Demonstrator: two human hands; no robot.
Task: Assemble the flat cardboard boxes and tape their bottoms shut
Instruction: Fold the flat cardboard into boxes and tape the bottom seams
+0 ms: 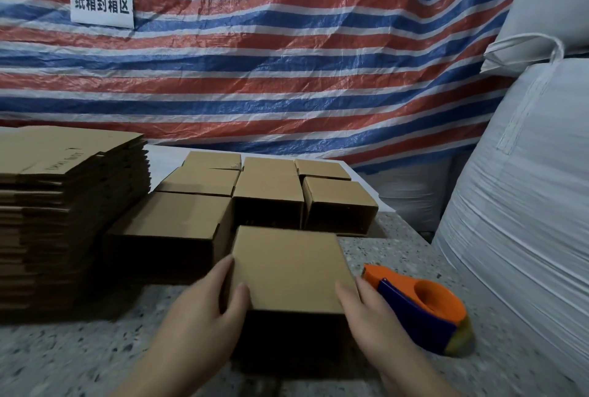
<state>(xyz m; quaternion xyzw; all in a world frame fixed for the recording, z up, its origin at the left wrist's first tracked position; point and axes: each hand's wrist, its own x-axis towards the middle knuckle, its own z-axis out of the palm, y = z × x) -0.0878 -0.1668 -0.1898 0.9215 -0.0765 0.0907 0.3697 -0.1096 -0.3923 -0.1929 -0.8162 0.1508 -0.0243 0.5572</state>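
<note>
Cardboard box (291, 269), assembled and brown, sits on the speckled table (79, 355) in front of us, held between both our hands. Our left hand (204, 310) grips its left side with the thumb on top, and our right hand (371, 317) clasps the right edge. An orange and blue tape dispenser (424, 310) lies just beside our right hand, with more assembled boxes (271, 192) behind and a stack of flat boxes (63, 205) to the left.

— behind everything?
— striped tarp (287, 55), red, blue and white, wrinkled, hung as a backdrop.
— on the tarp?
— white paper sign (101, 2), upper left, printed with dark characters.
— to the right?
— big white woven sacks (522, 205), stacked, with a loop strap (526, 42) on the upper one; bulging right up against the bench edge.
— underneath?
— speckled grey stone bench (79, 361); white sheet (165, 157) at the far end.
</note>
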